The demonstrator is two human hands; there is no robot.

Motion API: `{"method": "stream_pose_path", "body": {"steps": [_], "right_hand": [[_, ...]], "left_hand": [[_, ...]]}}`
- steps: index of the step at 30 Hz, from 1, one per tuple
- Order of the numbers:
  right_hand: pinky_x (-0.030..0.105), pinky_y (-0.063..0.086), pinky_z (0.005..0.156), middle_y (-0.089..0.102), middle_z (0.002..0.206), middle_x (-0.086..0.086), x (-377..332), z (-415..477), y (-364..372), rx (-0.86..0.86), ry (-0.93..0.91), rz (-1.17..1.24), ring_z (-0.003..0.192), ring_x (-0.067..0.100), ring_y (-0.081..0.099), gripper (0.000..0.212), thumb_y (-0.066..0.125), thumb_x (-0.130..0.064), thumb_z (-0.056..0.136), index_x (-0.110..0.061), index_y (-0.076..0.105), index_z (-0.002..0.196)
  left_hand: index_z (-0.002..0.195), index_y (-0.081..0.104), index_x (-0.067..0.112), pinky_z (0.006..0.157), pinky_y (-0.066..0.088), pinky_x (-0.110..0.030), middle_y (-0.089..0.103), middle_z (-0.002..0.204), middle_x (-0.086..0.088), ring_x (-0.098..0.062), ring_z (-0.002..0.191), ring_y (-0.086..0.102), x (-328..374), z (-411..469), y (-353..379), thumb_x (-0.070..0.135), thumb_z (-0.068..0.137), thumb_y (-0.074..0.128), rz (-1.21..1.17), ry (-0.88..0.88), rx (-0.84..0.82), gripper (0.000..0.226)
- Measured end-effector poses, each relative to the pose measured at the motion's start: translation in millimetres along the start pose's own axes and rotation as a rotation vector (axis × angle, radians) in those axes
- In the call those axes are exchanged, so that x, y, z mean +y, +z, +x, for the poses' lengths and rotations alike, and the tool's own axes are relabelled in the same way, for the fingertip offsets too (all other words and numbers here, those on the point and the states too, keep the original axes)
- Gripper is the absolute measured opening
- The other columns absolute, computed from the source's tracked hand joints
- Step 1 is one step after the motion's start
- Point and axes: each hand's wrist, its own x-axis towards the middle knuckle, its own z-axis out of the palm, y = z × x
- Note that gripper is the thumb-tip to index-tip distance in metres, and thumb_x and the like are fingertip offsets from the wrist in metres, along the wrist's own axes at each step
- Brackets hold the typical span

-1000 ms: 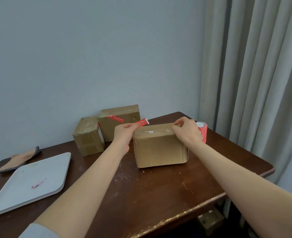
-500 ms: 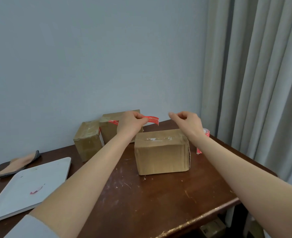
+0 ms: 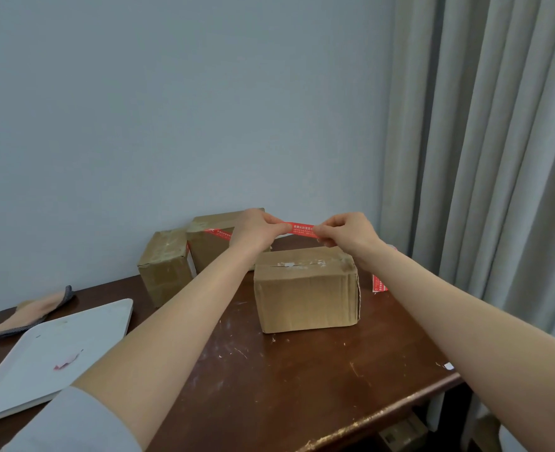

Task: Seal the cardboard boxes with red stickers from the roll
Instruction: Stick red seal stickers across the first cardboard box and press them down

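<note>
A: One red sticker (image 3: pixel 302 229). Where is it?
B: It is stretched flat above the box (image 3: pixel 305 288) near the tabletop's (image 3: pixel 302 370) back edge. The left hand (image 3: pixel 258 228) and right hand (image 3: pixel 348 231) each pinch one end. The roll (image 3: pixel 380 283) sits just beside the box's right side.

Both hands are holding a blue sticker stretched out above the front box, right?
Not quite: the head view shows the sticker is red, not blue. The left hand and right hand do hold it stretched above the front box.
</note>
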Motion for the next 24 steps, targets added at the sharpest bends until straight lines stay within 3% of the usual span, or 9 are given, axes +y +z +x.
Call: {"method": "stream_pose_path", "body": {"steps": [4, 15, 24], "right_hand": [[0.012, 0.042, 0.045, 0.071, 0.072, 0.004, 2.4, 1.7, -0.1, -0.045, 0.085, 0.089, 0.058, 0.009, 0.063, 0.012, 0.069, -0.015, 0.086, -0.014, 0.067, 0.074], [0.016, 0.049, 0.049, 0.069, 0.067, 0.007, -0.9, 4.9, 0.3, -0.065, 0.109, 0.128, 0.052, 0.009, 0.06, 0.011, 0.069, -0.012, 0.086, -0.01, 0.066, 0.076], [0.015, 0.049, 0.049, 0.067, 0.065, 0.005, 1.0, 8.1, 1.6, -0.065, 0.117, 0.097, 0.051, 0.008, 0.058, 0.013, 0.069, -0.011, 0.087, -0.011, 0.066, 0.074]], "left_hand": [[0.09, 0.073, 0.011, 0.057, 0.042, -0.02, 0.067, 0.076, 0.0, -0.008, 0.062, 0.055, -4.5, -2.4, -1.0, 0.026, 0.082, 0.071, -0.104, -0.024, -0.031, 0.017], [0.083, 0.073, 0.016, 0.05, 0.044, -0.014, 0.068, 0.071, 0.003, -0.004, 0.056, 0.056, -6.9, -0.1, -4.1, 0.019, 0.083, 0.071, -0.132, 0.005, -0.039, 0.003], [0.098, 0.073, 0.011, 0.073, 0.054, -0.027, 0.073, 0.083, -0.005, -0.007, 0.057, 0.056, -8.9, 8.3, -1.1, 0.022, 0.08, 0.074, -0.035, 0.002, -0.017, 0.021]]}}
